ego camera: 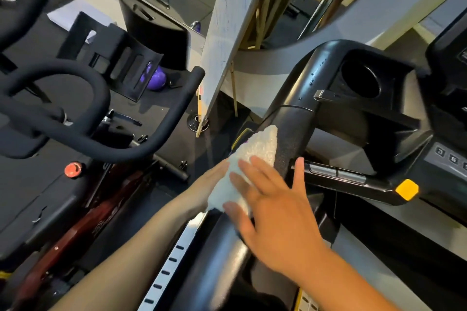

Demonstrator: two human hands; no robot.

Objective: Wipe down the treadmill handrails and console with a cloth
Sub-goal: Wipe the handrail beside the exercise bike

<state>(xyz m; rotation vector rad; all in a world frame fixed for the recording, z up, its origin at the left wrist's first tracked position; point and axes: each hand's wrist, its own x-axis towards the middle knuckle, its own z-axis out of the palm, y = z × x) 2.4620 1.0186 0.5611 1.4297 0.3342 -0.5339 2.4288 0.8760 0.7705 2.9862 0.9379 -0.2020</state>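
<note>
Draping the black treadmill handrail (pixel 290 131), a white cloth (pixel 242 171) lies under the right hand (pixel 275 207), fingers spread flat; left hand (pixel 212 182) cups its far side; exercise bike handlebars (pixel 83 108) stand left on dark flooring.

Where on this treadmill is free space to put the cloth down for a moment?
The round cup holder on the console looks empty, and so does the recess below it. The handrail is crowded: the white cloth lies over it, with the left hand and right hand on the cloth.
</note>
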